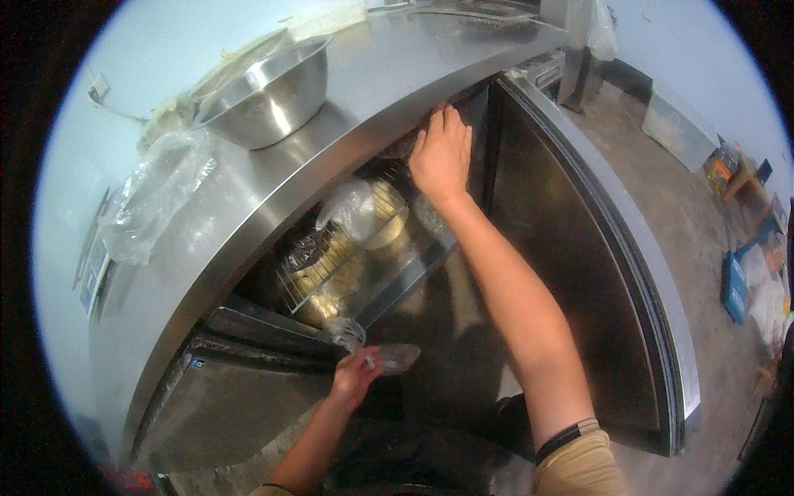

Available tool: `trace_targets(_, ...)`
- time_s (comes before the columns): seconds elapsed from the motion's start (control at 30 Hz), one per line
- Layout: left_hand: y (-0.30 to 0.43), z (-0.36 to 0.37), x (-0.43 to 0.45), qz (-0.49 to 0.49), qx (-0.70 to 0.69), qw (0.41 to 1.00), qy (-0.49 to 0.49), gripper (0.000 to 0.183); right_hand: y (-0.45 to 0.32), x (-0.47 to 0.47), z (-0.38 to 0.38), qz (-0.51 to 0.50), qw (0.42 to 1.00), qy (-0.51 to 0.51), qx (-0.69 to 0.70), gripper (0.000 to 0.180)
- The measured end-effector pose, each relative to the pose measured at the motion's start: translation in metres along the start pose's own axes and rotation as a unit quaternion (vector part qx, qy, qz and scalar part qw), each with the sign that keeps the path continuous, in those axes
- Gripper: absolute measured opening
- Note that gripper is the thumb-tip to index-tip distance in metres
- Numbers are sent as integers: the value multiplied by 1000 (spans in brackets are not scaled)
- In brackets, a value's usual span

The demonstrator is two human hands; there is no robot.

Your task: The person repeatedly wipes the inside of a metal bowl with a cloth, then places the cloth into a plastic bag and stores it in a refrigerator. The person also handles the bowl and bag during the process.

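Note:
My left hand (356, 375) is closed on a clear plastic bag (398, 358) in front of an undercounter refrigerator; what the bag holds is unclear. My right hand (441, 155) reaches up to the upper part of the refrigerator opening, its fingertips partly hidden below the counter edge; whether it holds anything cannot be seen. Inside, a wire rack (329, 277) lies over pale yellowish food in plastic (341, 266). Near it are a clear plastic bag (355, 211), a dark wrapped bundle (304, 251) and a round pale item (389, 217).
The refrigerator door (558, 248) stands open at right. On the stainless steel counter (397, 56) are a metal bowl (267, 93) and crumpled clear plastic (164, 192). A translucent bin (681, 127) and a blue box (735, 288) stand on the floor at right.

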State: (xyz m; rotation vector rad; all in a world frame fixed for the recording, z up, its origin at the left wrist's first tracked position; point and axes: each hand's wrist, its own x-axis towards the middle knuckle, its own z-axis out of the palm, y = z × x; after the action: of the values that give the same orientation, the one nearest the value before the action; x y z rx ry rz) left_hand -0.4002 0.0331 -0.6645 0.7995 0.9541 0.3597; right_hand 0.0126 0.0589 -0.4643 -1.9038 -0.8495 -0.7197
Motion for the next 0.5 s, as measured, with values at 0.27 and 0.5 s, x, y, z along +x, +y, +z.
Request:
trace_targets(0.27,-6,3,7,-7,3,999,-43,28,-18,-21,1,19,987,-4,159,58)
trace_targets(0.5,-8,9,4,-16,-4,999,-28,29,-36,-42,6,3,964,38,263,43)
